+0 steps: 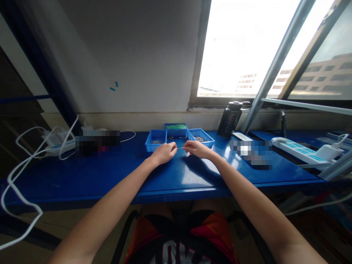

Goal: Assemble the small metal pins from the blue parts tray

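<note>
Nearest, the seated person's black, red and orange clothing (pixel 209 234), with white letters on it, shows below the front edge of the blue desk (pixel 110 174). Both bare forearms reach over that edge, and the hands meet, slightly apart, between the desk's front edge and the bins. The left hand (pixel 164 153) pinches one end of a thin metallic piece (pixel 180 148) between thumb and fingers; the right hand (pixel 197 149) pinches the other end, so the piece spans the narrow gap between them, above the desk. Just beyond the left hand sits the left blue bin (pixel 151 147), with slim metal parts (pixel 156 142) inside; just beyond the right hand sits the right blue bin (pixel 210 141), also holding small metal parts. A few more small pieces (pixel 170 138) show between the bins. Toward the desk's left end lie white cables (pixel 17 174) and plugs; toward its right end is a white power strip (pixel 298 148). Behind the bins, at the desk's back edge, a blue tray (pixel 172 131) holds green items (pixel 176 127). A black bottle (pixel 229 119) stands upright near that edge, to the right. Farther back are the wall (pixel 132 55) and a bright window (pixel 247 47).
</note>
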{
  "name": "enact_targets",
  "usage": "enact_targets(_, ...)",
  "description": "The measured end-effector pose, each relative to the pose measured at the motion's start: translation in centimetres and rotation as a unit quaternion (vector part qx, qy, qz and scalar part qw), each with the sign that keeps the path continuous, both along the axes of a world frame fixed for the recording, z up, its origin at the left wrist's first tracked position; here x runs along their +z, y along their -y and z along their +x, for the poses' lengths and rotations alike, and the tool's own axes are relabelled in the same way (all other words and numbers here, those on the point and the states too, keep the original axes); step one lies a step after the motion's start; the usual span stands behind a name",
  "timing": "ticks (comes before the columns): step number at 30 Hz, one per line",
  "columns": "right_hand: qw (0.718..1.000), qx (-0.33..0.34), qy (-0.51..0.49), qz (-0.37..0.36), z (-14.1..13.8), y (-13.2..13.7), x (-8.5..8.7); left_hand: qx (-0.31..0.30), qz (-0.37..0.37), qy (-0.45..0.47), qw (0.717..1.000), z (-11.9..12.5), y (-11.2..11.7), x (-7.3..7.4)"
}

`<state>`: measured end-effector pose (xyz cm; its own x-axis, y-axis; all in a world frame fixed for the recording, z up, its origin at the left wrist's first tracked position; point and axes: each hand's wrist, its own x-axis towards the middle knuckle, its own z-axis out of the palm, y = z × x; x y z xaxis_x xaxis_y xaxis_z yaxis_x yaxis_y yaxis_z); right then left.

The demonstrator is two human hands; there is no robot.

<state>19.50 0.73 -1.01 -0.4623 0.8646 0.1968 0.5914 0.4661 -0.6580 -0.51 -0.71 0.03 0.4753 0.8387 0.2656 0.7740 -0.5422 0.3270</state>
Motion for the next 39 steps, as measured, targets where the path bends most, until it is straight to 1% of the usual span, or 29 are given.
enact_targets(5,0.999,-0.003,0.02,0.035,0.08,-0.07,-0.11,-0.016,0.013,-0.002,1.0,0.02,-0.05,-0.05)
enact_targets(8,0.998,-0.009,0.032,0.049,0.06,-0.08,-0.17,-0.013,0.017,-0.001,1.0,0.06,-0.07,-0.05)
enact_targets(17,0.998,-0.021,0.042,0.045,-0.04,0.04,-0.02,-0.026,0.016,-0.001,1.0,-0.09,-0.41,-0.31)
enact_targets(22,0.999,-0.019,0.031,0.04,-0.04,0.14,0.03,-0.016,0.026,-0.003,1.0,-0.17,-0.53,-0.5)
enact_targets(28,1.0,-0.01,-0.006,-0.003,-0.06,0.04,-0.06,-0.005,0.023,0.002,1.0,-0.19,-0.18,-0.18)
enact_targets(32,0.996,0.0,-0.038,-0.08,-0.13,-0.18,-0.28,-0.01,-0.003,0.019,1.0,-0.06,-0.05,-0.04)
enact_targets(34,0.993,0.001,-0.054,-0.107,-0.14,-0.28,-0.39,-0.011,-0.013,0.024,1.0,-0.01,-0.06,-0.07)
enact_targets(39,0.989,0.015,-0.084,-0.121,-0.2,-0.32,-0.36,-0.013,-0.022,0.027,0.999,0.02,-0.23,-0.25)
